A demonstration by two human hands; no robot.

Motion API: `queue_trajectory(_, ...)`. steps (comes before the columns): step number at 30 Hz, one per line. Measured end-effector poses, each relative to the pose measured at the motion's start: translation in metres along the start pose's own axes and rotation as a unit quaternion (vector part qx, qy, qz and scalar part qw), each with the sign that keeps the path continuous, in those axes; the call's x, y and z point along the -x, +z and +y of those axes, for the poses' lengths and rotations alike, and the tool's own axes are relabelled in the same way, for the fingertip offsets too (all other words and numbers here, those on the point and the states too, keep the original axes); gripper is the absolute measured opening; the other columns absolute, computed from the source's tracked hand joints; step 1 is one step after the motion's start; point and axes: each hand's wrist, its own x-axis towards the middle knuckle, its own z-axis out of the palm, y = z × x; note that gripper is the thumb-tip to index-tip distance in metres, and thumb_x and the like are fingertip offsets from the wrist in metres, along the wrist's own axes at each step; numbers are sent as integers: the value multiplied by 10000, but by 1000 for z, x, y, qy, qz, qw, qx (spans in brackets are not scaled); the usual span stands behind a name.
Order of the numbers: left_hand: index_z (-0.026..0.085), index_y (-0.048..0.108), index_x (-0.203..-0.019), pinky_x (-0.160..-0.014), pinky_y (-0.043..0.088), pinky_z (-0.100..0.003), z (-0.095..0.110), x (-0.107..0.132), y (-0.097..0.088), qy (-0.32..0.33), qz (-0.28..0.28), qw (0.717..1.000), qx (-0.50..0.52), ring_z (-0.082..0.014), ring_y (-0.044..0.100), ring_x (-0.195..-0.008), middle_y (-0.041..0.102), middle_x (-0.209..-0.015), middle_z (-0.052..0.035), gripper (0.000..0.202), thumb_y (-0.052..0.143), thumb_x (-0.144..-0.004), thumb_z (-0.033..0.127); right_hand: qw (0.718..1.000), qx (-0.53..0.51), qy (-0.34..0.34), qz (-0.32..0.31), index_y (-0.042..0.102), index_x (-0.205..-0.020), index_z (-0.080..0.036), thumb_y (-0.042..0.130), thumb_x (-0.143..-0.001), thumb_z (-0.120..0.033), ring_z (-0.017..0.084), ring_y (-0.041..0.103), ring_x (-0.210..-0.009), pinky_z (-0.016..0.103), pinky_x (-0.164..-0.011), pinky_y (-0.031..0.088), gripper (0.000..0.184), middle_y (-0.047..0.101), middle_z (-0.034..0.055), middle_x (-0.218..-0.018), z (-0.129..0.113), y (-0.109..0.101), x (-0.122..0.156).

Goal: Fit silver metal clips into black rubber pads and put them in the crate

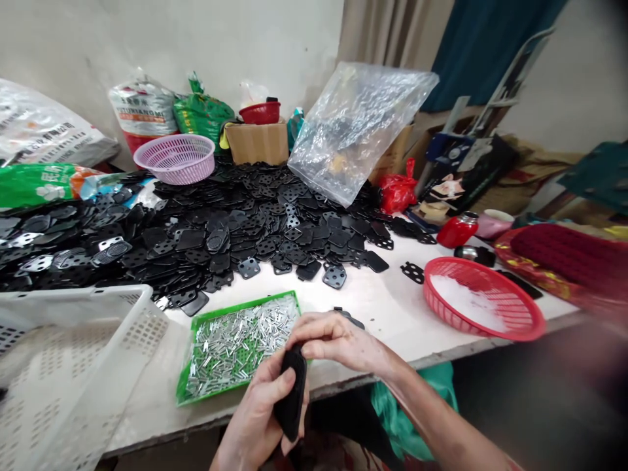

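Observation:
Over the table's front edge, my left hand [260, 409] is wrapped round a black flat plate [292, 402] with rounded corners, held tilted on edge. My right hand [338, 340] pinches the plate's upper end between thumb and bent fingers; whether a small part is also in that pinch is hidden. Just behind both hands lies a green tray [182, 394] with many small silvery metal pins [235, 347]. Another black piece [349, 318] rests on the table, partly behind my right hand. A large heap of similar black plates [235, 222], some with holes, spreads across the back.
On the left stands a white perforated crate [132, 327]. A red basket [534, 320] with white material sits near the right front edge. Farther back are a lilac basket [174, 171], a clear plastic bag [353, 124], a cardboard box [258, 144] and a red jar [456, 230].

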Motion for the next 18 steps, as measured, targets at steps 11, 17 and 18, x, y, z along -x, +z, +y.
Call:
queue_trajectory(11, 193, 605, -1118, -308, 340, -179, -1, -9, 31, 35, 143, 986, -75, -95, 507, -414, 581, -668, 14, 332, 657, -846, 375, 989, 10, 26, 147, 754, -917, -160, 595, -883, -385, 173, 601, -873, 267, -782, 472, 277, 658, 49, -903, 25, 7, 4)
queue_trajectory(17, 262, 638, -1232, -534, 535, -281, 3, -29, 29, 142, 264, 940, -163, -243, 662, -870, 666, -1148, -97, 471, 638, -826, 501, 980, -6, 64, 187, 641, -1234, -233, 646, -832, -324, 149, 622, -765, 240, -643, 518, 412, 662, 20, -950, 28, 13, 15)
queue_trajectory(18, 265, 627, -1264, -590, 555, -303, 4, -31, 30, 155, 259, 937, -176, -264, 660, -929, 657, -1193, -108, 498, 631, -829, 507, 982, -5, 60, 181, 659, -1199, -219, 664, -807, -288, 140, 616, -716, 238, -632, 515, 398, 662, 11, -893, 28, 10, 16)
